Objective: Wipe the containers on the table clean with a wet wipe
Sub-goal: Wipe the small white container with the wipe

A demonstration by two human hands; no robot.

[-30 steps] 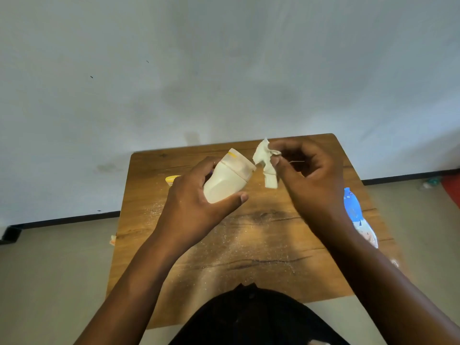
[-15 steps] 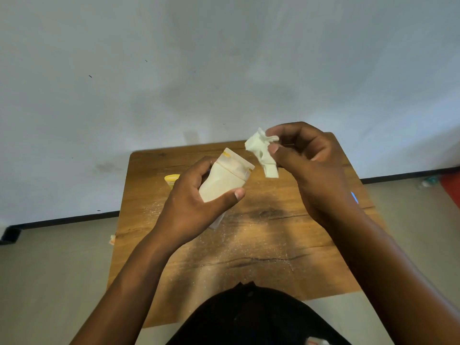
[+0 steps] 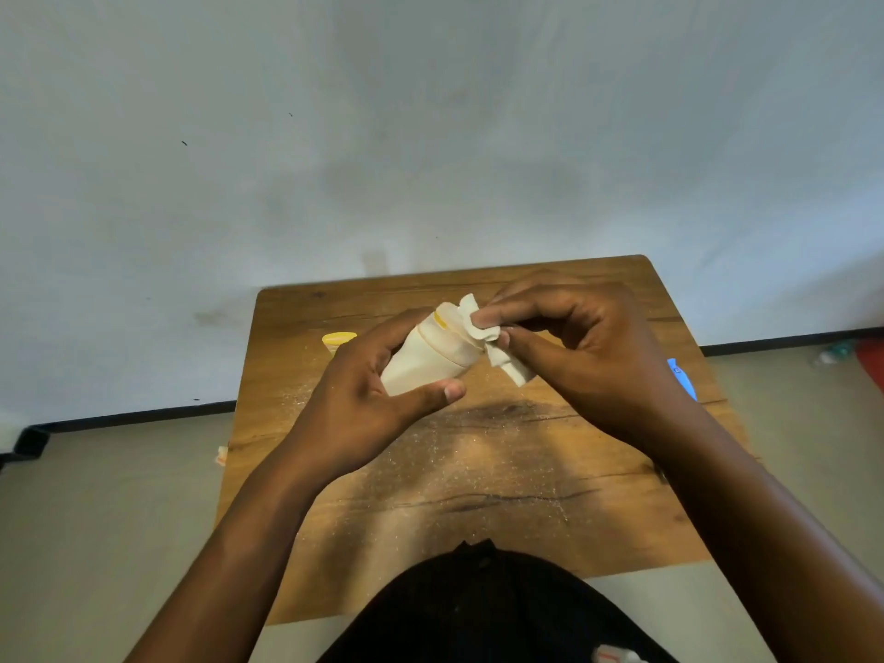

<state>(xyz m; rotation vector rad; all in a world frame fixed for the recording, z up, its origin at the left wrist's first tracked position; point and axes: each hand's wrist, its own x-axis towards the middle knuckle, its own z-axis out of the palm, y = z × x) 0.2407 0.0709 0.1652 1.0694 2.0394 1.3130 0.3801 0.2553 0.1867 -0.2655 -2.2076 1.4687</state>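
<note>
My left hand [image 3: 363, 404] grips a cream plastic container [image 3: 425, 361] above the wooden table [image 3: 478, 471], tilted with its top end up and to the right. A crumpled white wet wipe [image 3: 483, 334] is pinched between the thumb and fingers of my right hand [image 3: 583, 361]. The wipe lies against the container's top rim, where a yellow mark shows. Its loose end hangs down beside the container.
A yellow lid [image 3: 338, 341] lies on the table behind my left hand. A blue packet [image 3: 681, 378] shows at the table's right edge, mostly hidden by my right forearm. Fine white powder is scattered over the tabletop. A pale wall stands close behind the table.
My right hand has brought the wipe down and left onto the container's top end; earlier it was held apart from the container. Both hands have dropped slightly toward the table.
</note>
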